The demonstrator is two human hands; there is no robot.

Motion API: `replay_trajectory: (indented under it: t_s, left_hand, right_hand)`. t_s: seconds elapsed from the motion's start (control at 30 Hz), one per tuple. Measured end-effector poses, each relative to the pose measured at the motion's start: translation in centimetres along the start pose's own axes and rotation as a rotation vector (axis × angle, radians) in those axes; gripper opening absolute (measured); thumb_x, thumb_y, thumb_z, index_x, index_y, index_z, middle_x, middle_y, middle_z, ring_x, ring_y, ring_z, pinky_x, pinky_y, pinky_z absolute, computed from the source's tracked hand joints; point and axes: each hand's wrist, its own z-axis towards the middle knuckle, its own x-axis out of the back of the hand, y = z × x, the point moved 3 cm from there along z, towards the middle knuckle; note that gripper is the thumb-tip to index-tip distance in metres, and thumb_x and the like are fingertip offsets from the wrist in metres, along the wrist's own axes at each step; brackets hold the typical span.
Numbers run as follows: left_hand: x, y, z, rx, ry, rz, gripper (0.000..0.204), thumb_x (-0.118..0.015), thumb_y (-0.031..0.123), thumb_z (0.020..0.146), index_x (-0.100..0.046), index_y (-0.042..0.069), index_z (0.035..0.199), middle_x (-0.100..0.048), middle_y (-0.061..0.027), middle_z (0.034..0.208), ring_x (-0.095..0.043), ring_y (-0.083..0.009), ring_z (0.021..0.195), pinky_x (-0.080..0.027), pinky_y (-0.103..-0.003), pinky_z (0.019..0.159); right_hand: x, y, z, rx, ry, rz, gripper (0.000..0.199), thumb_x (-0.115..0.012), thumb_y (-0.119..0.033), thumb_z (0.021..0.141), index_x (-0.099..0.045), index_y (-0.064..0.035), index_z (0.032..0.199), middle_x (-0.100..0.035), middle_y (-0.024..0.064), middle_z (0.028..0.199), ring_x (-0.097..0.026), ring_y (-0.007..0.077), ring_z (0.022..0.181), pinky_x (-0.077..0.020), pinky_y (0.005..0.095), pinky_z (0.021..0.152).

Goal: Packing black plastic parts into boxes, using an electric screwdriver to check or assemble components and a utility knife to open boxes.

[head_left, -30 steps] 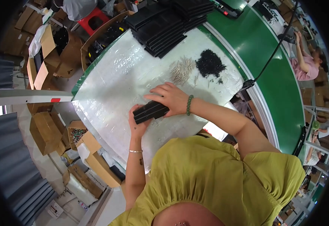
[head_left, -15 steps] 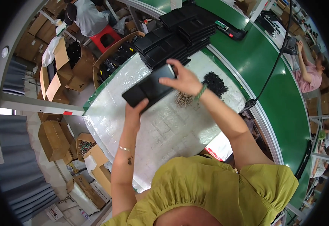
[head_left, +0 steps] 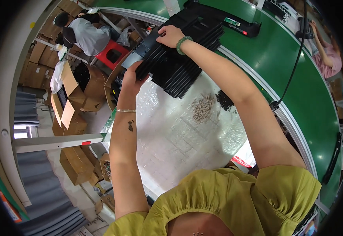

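Both grips are clamped on the black ribbed panel: left hand (head_left: 131, 76) pinching its near end, right hand (head_left: 170, 36) curled over the far edge, above the stack of black panels (head_left: 179, 69) at the bench (head_left: 171, 141) back. Looks stiff, light, slick plastic to me, so I'd grab it by the ends. Loose screws (head_left: 203, 107) lie nearby.

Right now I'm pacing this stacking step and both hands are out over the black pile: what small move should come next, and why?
Probably lower the black panel flat onto the stack and let go. The left hand grips its near end, the right hand its far end, and it hangs over the stack's left edge.
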Motion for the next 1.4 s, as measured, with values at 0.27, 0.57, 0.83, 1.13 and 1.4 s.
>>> replay_trajectory:
  t_s: [0.27,0.57,0.83,1.13,1.4]
  left_hand:
    - [-0.2,-0.2,1.2,0.046,0.034,0.170,0.028,-0.056,0.028,0.082,-0.056,0.011,0.105,-0.054,-0.0029,0.096,-0.050,-0.0159,0.086,-0.048,-0.034,0.077]
    - [-1.1,-1.9,1.1,0.058,-0.006,0.419,0.055,-0.060,0.044,0.077,-0.048,0.005,0.114,-0.051,-0.0057,0.102,-0.049,-0.0187,0.092,-0.047,-0.035,0.077]
    - [-0.8,-2.6,1.5,0.136,0.081,0.462,0.051,-0.053,0.054,0.080,-0.053,0.014,0.110,-0.049,-0.0019,0.098,-0.048,-0.0160,0.079,-0.043,-0.034,0.077]
    - [-0.7,-1.9,0.3,0.110,0.054,0.515,0.079,-0.050,0.065,0.074,-0.031,0.007,0.125,-0.042,-0.0120,0.108,-0.052,-0.0239,0.091,-0.048,-0.039,0.073]
    - [4.3,-5.4,-5.7,-0.257,0.043,0.210,0.058,-0.046,0.049,0.086,-0.033,0.011,0.128,-0.049,-0.0118,0.110,-0.054,-0.0205,0.094,-0.049,-0.036,0.075]
  right_hand:
    - [0.4,-0.1,-0.9,0.008,0.111,-0.068,0.040,-0.062,-0.029,0.067,-0.064,-0.0050,0.099,-0.063,0.0148,0.097,-0.060,0.0318,0.092,-0.0477,0.0384,0.082]
    - [1.0,1.3,-2.7,0.020,0.097,-0.116,0.047,-0.061,-0.031,0.070,-0.060,-0.0059,0.110,-0.061,0.0143,0.105,-0.057,0.0307,0.099,-0.0448,0.0377,0.088]
    - [0.9,0.7,-4.7,0.100,0.056,-0.175,0.041,-0.058,-0.030,0.075,-0.059,-0.0056,0.108,-0.055,0.0107,0.117,-0.055,0.0292,0.103,-0.0435,0.0367,0.089]
    - [1.9,0.2,-6.1,0.062,0.101,-0.208,0.035,-0.059,-0.029,0.076,-0.061,-0.0058,0.102,-0.059,0.0118,0.106,-0.057,0.0297,0.094,-0.0460,0.0387,0.082]
    - [6.0,-0.3,-15.5,0.328,0.317,-0.096,0.028,-0.062,-0.013,0.076,-0.058,-0.0022,0.101,-0.058,0.0129,0.100,-0.057,0.0237,0.084,-0.0467,0.0307,0.077]
